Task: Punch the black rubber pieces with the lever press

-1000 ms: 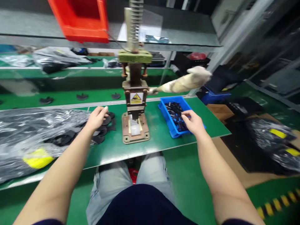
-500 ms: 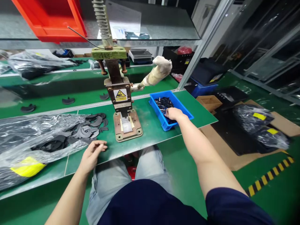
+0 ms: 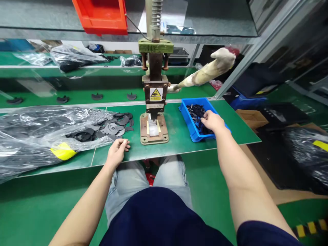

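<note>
A: Where is the right hand?

B: Over the front half of the blue bin, fingertips down at the small black parts; the thumb and fingers of that grip are drawn close together, though I cannot tell whether they have a part between them.

A: And the bin itself?

B: On the table, toward its right edge, with the bin's near end not far from the front edge; the black parts lie heaped inside.

A: The left hand?

B: At the table's front edge, left of the press; its fingers are loosely curled, and I cannot tell whether that grip has anything in it; just beyond it lie the curved black pieces, some loose on the table, others inside the mouth of a plastic bag that stretches away along the left part of the table; a yellow label shows near the bag's front side.

A: What stands between the hands?

B: The press, upright, its base near the front edge; a warning sign is on its front; its wrapped handle slants up and out to the right, above and behind the bin.
</note>
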Demonstrator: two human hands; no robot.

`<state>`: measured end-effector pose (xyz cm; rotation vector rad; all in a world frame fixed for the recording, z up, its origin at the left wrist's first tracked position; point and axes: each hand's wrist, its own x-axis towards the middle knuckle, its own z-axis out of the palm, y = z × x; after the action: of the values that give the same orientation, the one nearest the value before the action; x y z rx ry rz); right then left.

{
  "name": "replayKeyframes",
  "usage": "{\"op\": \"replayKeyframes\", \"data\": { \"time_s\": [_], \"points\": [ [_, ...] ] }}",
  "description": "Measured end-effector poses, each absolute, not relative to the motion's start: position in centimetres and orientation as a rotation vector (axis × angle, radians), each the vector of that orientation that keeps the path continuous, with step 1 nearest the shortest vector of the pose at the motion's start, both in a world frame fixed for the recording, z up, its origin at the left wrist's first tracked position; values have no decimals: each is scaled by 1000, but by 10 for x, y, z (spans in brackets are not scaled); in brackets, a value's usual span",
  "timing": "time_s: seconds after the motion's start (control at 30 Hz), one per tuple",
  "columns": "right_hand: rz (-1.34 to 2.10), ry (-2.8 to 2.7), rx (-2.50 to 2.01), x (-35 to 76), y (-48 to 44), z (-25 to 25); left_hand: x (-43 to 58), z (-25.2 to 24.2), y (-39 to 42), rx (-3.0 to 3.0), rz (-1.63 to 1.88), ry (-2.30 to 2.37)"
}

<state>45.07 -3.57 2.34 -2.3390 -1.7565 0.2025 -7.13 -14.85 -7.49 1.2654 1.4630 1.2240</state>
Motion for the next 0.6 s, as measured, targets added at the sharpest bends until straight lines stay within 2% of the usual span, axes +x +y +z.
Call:
{"op": "replayKeyframes", "data": {
  "time_s": [0.17,0.33,0.47,0.6],
  "points": [
    [113,-1617,-1902,419,-65,35,-71,-72,-136,1107,1285,1496],
    [278,-1680,-1504,351,-121,11,-62,-70,-136,1108,1496,1423],
    [444,-1760,-1287,287,-159,-24,-42,-62,-162,1276,1441,1438],
    [536,-1829,-1115,235,-177,-46,-18,-52,-187,1530,1200,1239]
  ]
}}
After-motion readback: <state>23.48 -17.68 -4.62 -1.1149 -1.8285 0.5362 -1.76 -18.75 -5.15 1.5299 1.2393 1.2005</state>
